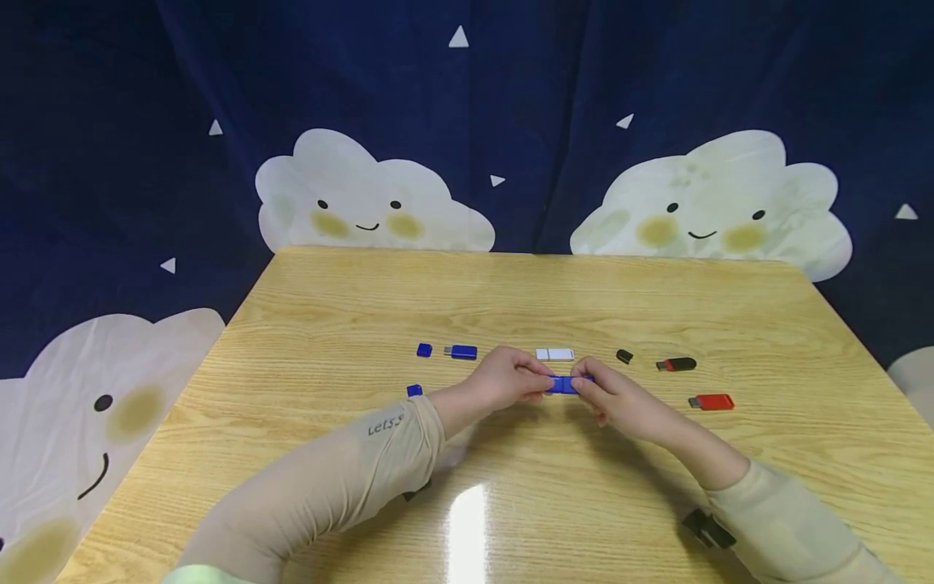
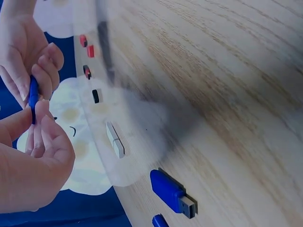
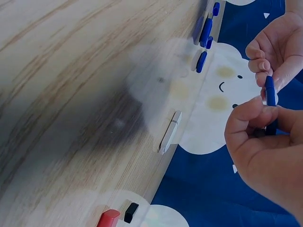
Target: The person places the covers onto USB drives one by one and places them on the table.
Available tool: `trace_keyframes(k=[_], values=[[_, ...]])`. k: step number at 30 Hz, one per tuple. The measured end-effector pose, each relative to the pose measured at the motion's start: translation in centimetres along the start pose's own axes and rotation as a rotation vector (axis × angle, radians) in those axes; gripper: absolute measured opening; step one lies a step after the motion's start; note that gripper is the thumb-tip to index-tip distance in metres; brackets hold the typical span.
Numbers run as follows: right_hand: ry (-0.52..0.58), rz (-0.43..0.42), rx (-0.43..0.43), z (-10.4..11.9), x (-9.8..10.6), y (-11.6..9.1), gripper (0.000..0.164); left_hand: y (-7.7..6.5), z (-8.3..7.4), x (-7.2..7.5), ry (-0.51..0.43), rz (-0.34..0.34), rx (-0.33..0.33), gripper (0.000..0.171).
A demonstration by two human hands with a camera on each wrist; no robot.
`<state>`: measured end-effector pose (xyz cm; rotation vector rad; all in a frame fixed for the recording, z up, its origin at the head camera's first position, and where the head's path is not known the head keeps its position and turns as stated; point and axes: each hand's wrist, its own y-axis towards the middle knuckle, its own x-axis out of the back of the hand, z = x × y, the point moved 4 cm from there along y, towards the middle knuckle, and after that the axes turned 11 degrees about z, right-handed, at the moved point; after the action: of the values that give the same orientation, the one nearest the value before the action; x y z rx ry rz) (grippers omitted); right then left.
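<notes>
A blue USB flash drive (image 1: 563, 384) is held above the table between both hands, and a seam across its middle shows in the head view. My left hand (image 1: 511, 377) pinches its left end with thumb and fingers. On the other end, the thumb and fingers of my right hand (image 1: 611, 397) grip it. Both wrist views show the drive (image 2: 33, 94) edge-on, its ends partly covered by fingers. Just beyond the hands, a white USB flash drive (image 1: 560, 354) lies on the table.
On the wooden table (image 1: 438, 292) lie a blue cap (image 1: 424, 350) and an uncapped blue flash drive (image 1: 464, 352). Another blue piece (image 1: 414, 390) is beside the left forearm. Rightward are a black cap (image 1: 624, 356), a black-and-red drive (image 1: 681, 364) and a red drive (image 1: 715, 401).
</notes>
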<state>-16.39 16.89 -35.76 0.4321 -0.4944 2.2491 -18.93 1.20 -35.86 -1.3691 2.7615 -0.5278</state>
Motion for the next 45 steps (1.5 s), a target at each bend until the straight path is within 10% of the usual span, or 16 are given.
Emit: trace_keyframes(k=[10,21,27,32,36,45], values=[[-0.019,-0.002,-0.025,0.1,0.0,-0.2,0.021,0.1,0.2,-0.7,-0.046,-0.021,-0.022,0.016],[0.015,-0.035,-0.049,-0.3,0.3,-0.3,0.02,-0.2,-0.6,-0.9,0.367,-0.04,-0.176,0.02],[-0.34,-0.168,-0.077,-0.2,0.3,-0.7,0.015,-0.2,-0.3,-0.6,0.469,-0.047,-0.191,0.016],[-0.635,-0.257,-0.071,0.1,0.1,-0.4,0.013,0.2,-0.1,-0.6,0.82,-0.096,-0.164,0.014],[-0.704,-0.259,-0.086,-0.2,-0.1,0.1,0.013,0.6,0.2,-1.0,1.03,-0.122,-0.145,0.015],[-0.712,-0.244,-0.127,-0.9,0.2,1.0,0.018,1.9,0.2,-1.3,1.031,-0.078,-0.127,0.011]])
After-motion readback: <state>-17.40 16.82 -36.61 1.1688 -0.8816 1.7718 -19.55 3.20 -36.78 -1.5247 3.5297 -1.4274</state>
